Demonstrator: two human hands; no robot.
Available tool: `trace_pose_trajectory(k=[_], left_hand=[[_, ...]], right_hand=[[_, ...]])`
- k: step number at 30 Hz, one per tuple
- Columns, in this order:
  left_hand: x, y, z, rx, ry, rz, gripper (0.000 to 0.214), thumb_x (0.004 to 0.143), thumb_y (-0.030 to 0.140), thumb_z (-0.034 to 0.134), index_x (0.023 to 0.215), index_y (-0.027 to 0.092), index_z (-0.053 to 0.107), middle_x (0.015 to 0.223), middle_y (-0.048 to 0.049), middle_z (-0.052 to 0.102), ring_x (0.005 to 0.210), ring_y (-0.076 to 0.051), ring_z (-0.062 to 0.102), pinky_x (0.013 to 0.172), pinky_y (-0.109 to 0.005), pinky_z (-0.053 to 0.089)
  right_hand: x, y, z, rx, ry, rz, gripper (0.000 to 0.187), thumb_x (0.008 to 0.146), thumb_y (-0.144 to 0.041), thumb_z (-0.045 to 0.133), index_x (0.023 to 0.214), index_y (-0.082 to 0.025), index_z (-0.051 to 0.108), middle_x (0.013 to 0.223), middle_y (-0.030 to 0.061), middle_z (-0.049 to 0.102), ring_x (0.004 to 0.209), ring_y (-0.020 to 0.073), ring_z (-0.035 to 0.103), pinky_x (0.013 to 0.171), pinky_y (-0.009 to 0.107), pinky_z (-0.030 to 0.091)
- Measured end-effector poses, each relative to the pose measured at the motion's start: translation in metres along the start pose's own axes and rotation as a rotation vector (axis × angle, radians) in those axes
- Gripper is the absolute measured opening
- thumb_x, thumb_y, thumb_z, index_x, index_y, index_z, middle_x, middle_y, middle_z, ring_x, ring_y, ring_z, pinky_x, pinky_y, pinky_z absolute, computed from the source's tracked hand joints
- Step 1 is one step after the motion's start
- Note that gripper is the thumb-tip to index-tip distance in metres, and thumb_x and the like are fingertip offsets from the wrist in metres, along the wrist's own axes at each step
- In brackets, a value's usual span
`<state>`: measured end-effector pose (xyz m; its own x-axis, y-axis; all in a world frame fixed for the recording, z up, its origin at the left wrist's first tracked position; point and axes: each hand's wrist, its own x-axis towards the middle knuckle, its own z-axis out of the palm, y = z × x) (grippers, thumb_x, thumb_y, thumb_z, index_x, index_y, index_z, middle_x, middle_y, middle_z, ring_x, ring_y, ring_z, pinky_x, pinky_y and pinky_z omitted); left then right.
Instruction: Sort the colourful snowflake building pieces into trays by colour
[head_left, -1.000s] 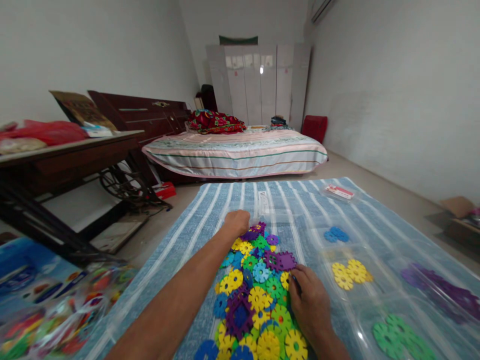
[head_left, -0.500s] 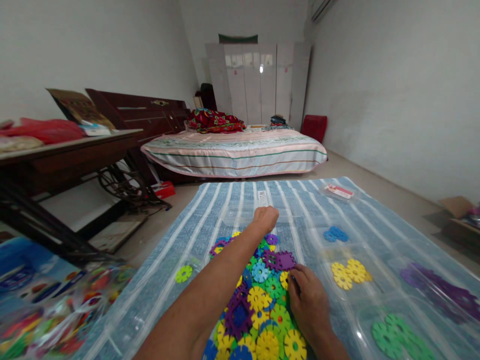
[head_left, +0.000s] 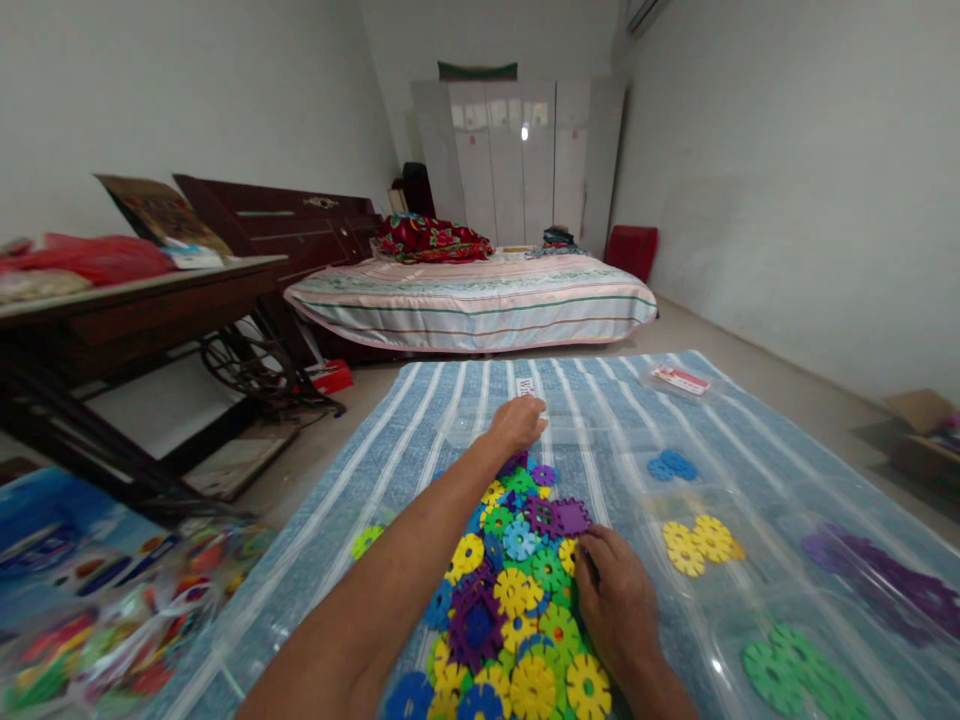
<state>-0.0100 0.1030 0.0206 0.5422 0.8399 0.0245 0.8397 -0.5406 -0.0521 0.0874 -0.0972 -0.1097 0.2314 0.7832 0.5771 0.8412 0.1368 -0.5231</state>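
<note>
While stretching the left hand [head_left: 519,422] out above the far end of a loose heap of notched plastic discs [head_left: 517,592], hold the right hand [head_left: 616,590] low at its right edge, well apart from the left. Have most of the heap lying between the left forearm and the right hand, running from just below the left hand down to the bottom of the view. Bend the left fingers downward near a clear plastic tray [head_left: 577,432]; cannot tell about any piece inside that grip. Curl the right thumb and fingers inward just beside a yellow disc [head_left: 568,556] and a solid purple square [head_left: 572,517], with a dark sliver near the thumb too blurred to name; cannot tell a pinch from a bare touch. See a lime-green disc [head_left: 367,541] left of the left forearm, well away from the right hand. To the right of the right hand, find clear containers with blue discs [head_left: 672,465] farthest off, yellow discs [head_left: 684,549] nearer, green discs [head_left: 780,680] nearest, and purple pieces [head_left: 885,580] farther right, all on a blue-and-white striped cloth [head_left: 409,440].
</note>
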Motion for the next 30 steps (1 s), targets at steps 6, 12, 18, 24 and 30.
trace_pose_trajectory(k=[6,12,18,24,30], left_hand=[[-0.019,-0.044,-0.016,0.038,-0.100,-0.177,0.031,0.079,0.023,0.051,0.107,0.017,0.062,0.113,-0.0111,0.064,0.108,-0.023,0.057,0.090,-0.032,0.045],[-0.035,-0.054,0.004,0.062,-0.212,-0.217,0.029,0.072,0.013,0.053,0.098,0.018,0.066,0.111,-0.0123,0.065,0.104,-0.024,0.060,0.086,-0.035,0.048],[-0.031,-0.056,0.020,0.072,-0.160,-0.211,0.026,0.078,0.011,0.046,0.093,0.019,0.066,0.104,-0.0101,0.067,0.104,-0.021,0.059,0.084,-0.031,0.048],[-0.033,-0.040,0.016,0.078,-0.044,-0.183,0.028,0.084,0.017,0.043,0.105,0.015,0.061,0.111,-0.0123,0.062,0.107,-0.025,0.055,0.091,-0.036,0.044],[-0.043,-0.006,0.025,0.043,-0.069,-0.187,0.033,0.086,0.035,0.041,0.101,0.016,0.063,0.105,-0.0125,0.066,0.101,-0.028,0.059,0.086,-0.039,0.046]], right_hand=[[0.000,0.000,-0.001,0.019,-0.001,-0.008,0.023,0.088,-0.026,0.042,0.088,-0.020,0.064,0.097,0.0082,0.065,0.087,0.0188,0.059,0.077,0.033,0.048],[-0.002,0.000,0.000,-0.001,-0.014,0.003,0.024,0.088,-0.028,0.041,0.088,-0.019,0.064,0.098,0.0083,0.065,0.089,0.0193,0.060,0.080,0.034,0.048],[-0.004,0.004,0.001,-0.021,-0.036,-0.012,0.023,0.087,-0.028,0.042,0.089,-0.020,0.064,0.098,0.0078,0.066,0.088,0.0191,0.060,0.079,0.034,0.049],[-0.004,0.003,0.001,-0.009,-0.024,-0.011,0.023,0.088,-0.027,0.041,0.089,-0.021,0.064,0.099,0.0074,0.065,0.089,0.0193,0.060,0.080,0.034,0.048],[-0.003,0.001,0.001,0.006,-0.019,0.001,0.021,0.087,-0.026,0.043,0.088,-0.020,0.064,0.100,0.0075,0.065,0.089,0.0196,0.059,0.081,0.034,0.047]])
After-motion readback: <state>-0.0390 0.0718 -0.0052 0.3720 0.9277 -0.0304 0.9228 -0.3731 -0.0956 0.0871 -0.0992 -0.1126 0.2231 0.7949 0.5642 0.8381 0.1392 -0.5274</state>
